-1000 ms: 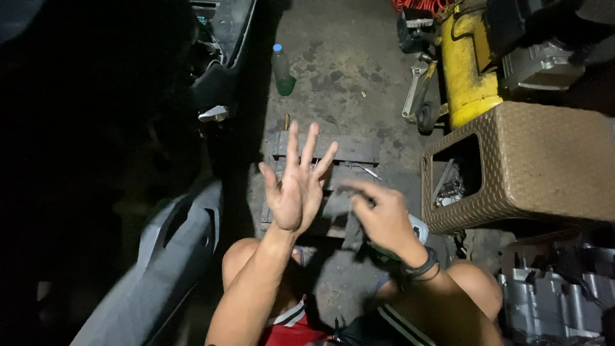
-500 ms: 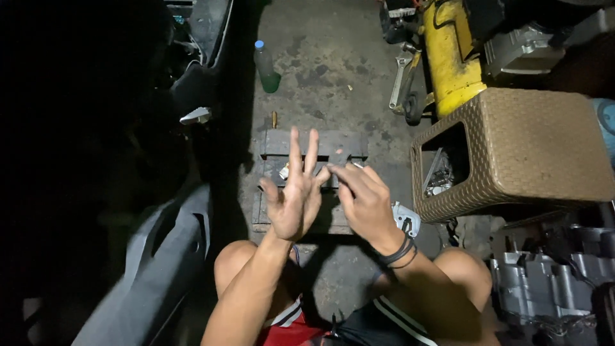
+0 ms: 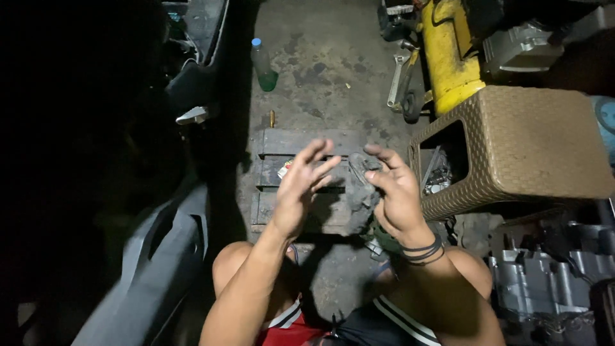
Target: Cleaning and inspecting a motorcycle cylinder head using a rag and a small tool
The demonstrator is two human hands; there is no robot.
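Observation:
My left hand (image 3: 300,192) is raised over a small wooden pallet (image 3: 282,146) on the floor, fingers spread and blurred, holding nothing. My right hand (image 3: 397,195), with dark bands on the wrist, is level with it and grips a grey, grimy lump (image 3: 362,186) at its fingertips; I cannot tell whether it is a rag or a metal part. The lump hangs between the two hands, and the left fingertips are close to it without touching. My bare knees show below the hands.
A brown woven stool (image 3: 519,141) lies on its side at the right with metal parts (image 3: 439,176) inside. Behind it are a yellow machine (image 3: 448,51) and a wrench (image 3: 397,80). A plastic bottle (image 3: 262,64) stands farther off. Engine parts (image 3: 544,275) lie lower right, a grey fairing (image 3: 154,256) left.
My left hand has tilted and turned toward the right hand. The right hand has risen and now has the grey lump at its fingertips. The view has shifted slightly.

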